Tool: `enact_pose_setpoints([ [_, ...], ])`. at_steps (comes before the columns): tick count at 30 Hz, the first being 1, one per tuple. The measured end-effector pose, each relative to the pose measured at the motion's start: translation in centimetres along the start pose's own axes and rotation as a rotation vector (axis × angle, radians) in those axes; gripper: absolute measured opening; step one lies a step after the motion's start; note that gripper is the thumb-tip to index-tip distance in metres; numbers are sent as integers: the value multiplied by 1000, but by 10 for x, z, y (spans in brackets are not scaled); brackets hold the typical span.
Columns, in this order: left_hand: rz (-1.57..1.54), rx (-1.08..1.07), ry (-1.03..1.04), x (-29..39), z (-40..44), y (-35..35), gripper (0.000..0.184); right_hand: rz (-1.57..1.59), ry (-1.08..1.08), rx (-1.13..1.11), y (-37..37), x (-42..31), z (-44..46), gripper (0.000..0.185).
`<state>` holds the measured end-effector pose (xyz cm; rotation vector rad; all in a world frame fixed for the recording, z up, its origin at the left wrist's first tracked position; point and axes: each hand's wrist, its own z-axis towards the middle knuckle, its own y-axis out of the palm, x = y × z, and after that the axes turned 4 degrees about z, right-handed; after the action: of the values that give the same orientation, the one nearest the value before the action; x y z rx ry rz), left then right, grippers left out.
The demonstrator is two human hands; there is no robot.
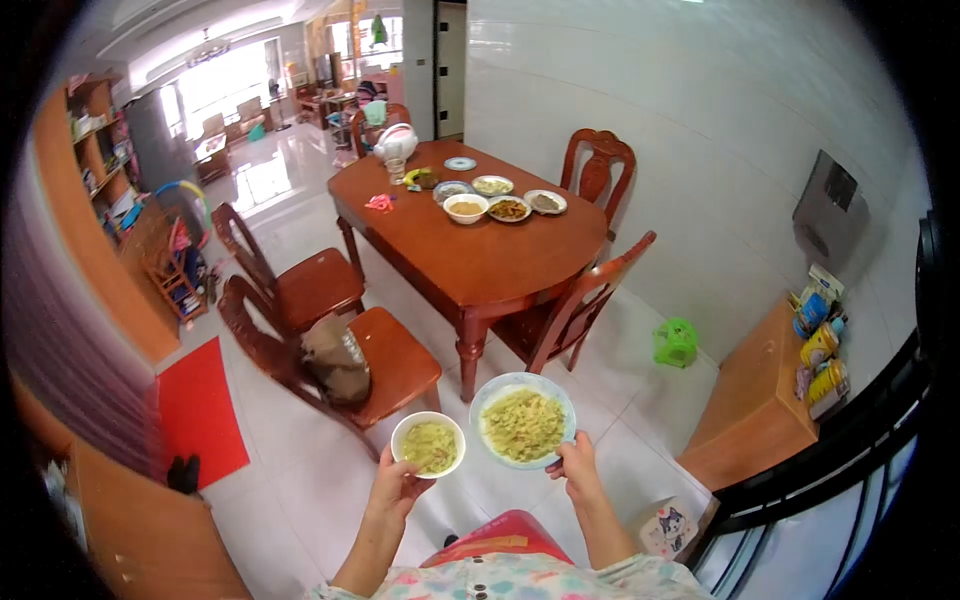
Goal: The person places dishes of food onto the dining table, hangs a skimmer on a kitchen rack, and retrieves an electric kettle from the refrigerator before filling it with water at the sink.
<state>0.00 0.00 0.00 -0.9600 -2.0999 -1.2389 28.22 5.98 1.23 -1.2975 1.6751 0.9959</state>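
Note:
My left hand [397,478] grips a white bowl [457,466] by its near left side, thumb at the rim. Yellow-green chopped food [430,447] fills the bowl. In my right hand [574,464] is a wider plate [483,400] with a pale blue rim, held by its right edge. A heap of similar yellow-green food [523,425] lies on it. Both dishes are level and apart from each other, in front of my body. The fingers under each dish are mostly hidden.
Ahead stands a wooden dining table [430,240] bearing several dishes, a white kettle [396,142] and a glass [395,171]. Wooden chairs surround it; a brown bag [336,360] rests on the near left chair [395,350]. A green basket [676,342] and wooden cabinet [750,400] are at right.

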Motion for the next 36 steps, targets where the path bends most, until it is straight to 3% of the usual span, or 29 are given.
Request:
enact_pose_setpoints([
  [2, -38, 9, -24, -7, 1, -8, 71, -9, 21, 26, 1, 10, -3, 33],
  [3, 14, -90, 166, 88, 131, 34, 68, 91, -204, -13, 66, -63, 121, 33],
  [5, 5, 157, -63, 43, 94, 10, 64, 16, 42, 59, 50, -14, 94, 33],
  [9, -55, 89, -44, 68, 204, 19, 56, 46, -17, 17, 80, -38, 208, 33],
  [12, -56, 165, -61, 92, 277, 34, 52, 93, -13, -27, 102, -50, 286, 31],
  [16, -124, 149, -56, 125, 365, 53, 56, 69, 91, 88, 135, -70, 377, 32],
  [19, -180, 168, -81, 139, 413, 77, 58, 136, 52, 120, 149, -75, 450, 31],
  [21, -137, 239, -93, 136, 453, 72, 57, 146, 74, 130, 156, -84, 480, 28],
  [22, -13, 175, -128, 143, 474, 68, 56, 135, 71, 152, 161, -92, 497, 28],
  [27, 4, 316, -94, 172, 543, 94, 58, 159, 126, 208, 180, -96, 551, 22],
  [28, 14, 325, -88, 181, 555, 101, 58, 201, 146, 224, 180, -85, 567, 33],
  [36, 1, 162, -111, 203, 663, 100, 53, 401, 263, 135, 195, -111, 608, 44],
])
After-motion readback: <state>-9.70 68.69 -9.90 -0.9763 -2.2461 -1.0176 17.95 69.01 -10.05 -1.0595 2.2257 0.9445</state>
